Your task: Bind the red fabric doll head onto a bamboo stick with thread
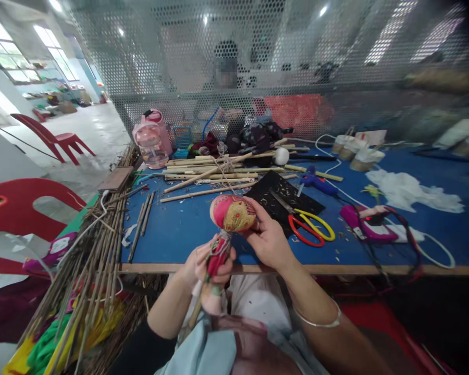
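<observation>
A rounded, cloth-covered head (234,213) in pink and patterned gold is held above the front edge of the blue table (160,234). My right hand (268,237) grips its right side, fingers curled behind it. Just below, my left hand (209,263) is wrapped round a red cloth-and-string bundle (220,254) that joins the rounded head. A pale stick (195,307) extends down from the bundle toward my lap. Scissors (308,226) with red and yellow handles lie to the right, partly on a black cloth (271,192).
Bamboo sticks (207,171) lie across the table's back, near a pink bottle (152,143). A blue glue gun (316,182), purple item (363,224) and cables are at right. Long twigs (89,250) lean along the left edge. Perforated metal screen (180,62) stands behind.
</observation>
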`<state>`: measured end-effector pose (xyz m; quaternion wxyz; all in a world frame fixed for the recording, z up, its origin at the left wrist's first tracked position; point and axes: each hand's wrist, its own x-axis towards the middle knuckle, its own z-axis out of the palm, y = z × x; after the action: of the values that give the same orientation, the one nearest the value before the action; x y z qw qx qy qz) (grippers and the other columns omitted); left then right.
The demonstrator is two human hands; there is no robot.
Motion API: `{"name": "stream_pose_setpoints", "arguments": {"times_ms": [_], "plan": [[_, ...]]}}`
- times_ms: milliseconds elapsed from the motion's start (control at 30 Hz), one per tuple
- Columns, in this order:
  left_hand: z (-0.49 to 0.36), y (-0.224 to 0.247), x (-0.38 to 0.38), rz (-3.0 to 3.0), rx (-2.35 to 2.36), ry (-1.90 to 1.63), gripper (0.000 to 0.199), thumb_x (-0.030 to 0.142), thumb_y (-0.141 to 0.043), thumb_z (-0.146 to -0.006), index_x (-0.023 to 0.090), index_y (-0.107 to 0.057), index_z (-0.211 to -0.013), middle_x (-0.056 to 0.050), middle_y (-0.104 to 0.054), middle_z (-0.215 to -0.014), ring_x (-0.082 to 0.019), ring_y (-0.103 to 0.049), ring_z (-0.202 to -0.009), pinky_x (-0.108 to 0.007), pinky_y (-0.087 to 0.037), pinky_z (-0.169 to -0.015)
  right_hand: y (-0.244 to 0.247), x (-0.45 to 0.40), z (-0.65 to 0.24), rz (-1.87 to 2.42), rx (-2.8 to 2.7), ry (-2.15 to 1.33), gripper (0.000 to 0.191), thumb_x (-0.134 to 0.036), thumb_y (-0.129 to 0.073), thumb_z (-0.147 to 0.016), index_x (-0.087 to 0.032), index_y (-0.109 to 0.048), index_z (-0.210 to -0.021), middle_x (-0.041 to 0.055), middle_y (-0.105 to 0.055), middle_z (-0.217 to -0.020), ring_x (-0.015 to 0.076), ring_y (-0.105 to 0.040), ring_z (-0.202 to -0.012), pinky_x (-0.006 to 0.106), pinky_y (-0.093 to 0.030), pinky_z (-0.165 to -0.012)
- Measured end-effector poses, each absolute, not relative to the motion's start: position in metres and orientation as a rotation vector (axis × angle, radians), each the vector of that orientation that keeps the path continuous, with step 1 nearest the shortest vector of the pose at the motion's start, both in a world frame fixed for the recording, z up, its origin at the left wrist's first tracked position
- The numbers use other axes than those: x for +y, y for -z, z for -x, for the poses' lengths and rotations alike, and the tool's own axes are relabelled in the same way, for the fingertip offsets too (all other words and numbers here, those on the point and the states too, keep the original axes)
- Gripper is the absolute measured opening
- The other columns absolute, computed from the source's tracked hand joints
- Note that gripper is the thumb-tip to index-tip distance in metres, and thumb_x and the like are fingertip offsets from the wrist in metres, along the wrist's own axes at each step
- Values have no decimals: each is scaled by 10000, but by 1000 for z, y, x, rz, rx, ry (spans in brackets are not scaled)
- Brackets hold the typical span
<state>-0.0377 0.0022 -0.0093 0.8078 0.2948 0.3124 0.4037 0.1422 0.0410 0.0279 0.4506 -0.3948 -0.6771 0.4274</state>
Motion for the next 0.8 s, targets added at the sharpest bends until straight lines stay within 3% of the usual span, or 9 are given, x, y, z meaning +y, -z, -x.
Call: {"name": "stream_pose_setpoints", "arguments": {"times_ms": [67, 167, 267, 433, 567, 700, 733, 800], "plan": [[42, -7, 10, -804, 955, -1158, 401, 489, -591, -785, 153, -624, -1001, -65, -656, -841, -166, -604, -771, -243, -467, -638, -23, 43, -144, 1049, -1701, -996, 631, -223, -554, -795, -180, -341, -1388, 28, -684, -871, 149, -625, -715, 226, -486, -660], [45, -28, 26, -929, 1062, -1393, 559, 502, -594, -782, 234, -481, -1259, -68, -572, -1234, -191, -556, -1053, -269, -443, -836, -18, 44, -141, 1138, -1788, -929, 615, -225, -511, -826, -172, -318, -1407, -45, -586, -606, 94, -460, -482, 188, -390, -508], [36, -36, 41, -956, 947, -1279, 634, 464, -679, -718, 184, -466, -1246, -91, -610, -1149, -202, -595, -969, -310, -452, -849, -16, 43, -134, 1134, -1843, -923, 612, -216, -492, -838, -178, -301, -1417, -85, -451, -521, 76, -322, -437, 181, -284, -453], [18, -35, 52, -984, 1080, -1380, 474, 363, -701, -701, 140, -537, -1086, -47, -650, -921, -161, -602, -811, -276, -472, -765, -19, 40, -128, 1127, -1879, -909, 606, -164, -479, -824, -170, -314, -1408, -87, -412, -516, 84, -339, -451, 193, -246, -453], [22, -36, 48, -1044, 1094, -1340, 516, 382, -676, -727, 129, -507, -1145, -79, -645, -997, -182, -603, -876, -303, -467, -817, -20, 41, -130, 1168, -1901, -829, 592, -165, -464, -822, -144, -331, -1398, -76, -418, -511, 98, -362, -448, 205, -251, -456], [27, -31, 26, -1195, 1203, -1247, 714, 376, -674, -741, 142, -341, -1327, -132, -580, -1198, -211, -584, -1008, -318, -438, -881, -21, 42, -131, 1231, -1949, -724, 597, -173, -455, -818, -143, -332, -1401, -83, -364, -476, 114, -359, -428, 219, -258, -463], [26, -28, 18, -1223, 1279, -1215, 722, 376, -671, -742, 146, -331, -1336, -128, -588, -1182, -210, -591, -978, -316, -443, -853, -22, 42, -130, 1245, -1953, -705, 599, -177, -454, -821, -147, -325, -1405, -84, -354, -474, 116, -357, -427, 221, -261, -468], [25, -21, 4, -1289, 1463, -1154, 534, 408, -631, -769, 132, -484, -1202, -91, -650, -990, -199, -591, -857, -300, -438, -776, -25, 39, -127, 1256, -1948, -683, 596, -186, -456, -829, -152, -319, -1408, -85, -340, -479, 117, -352, -433, 224, -265, -477]]}}
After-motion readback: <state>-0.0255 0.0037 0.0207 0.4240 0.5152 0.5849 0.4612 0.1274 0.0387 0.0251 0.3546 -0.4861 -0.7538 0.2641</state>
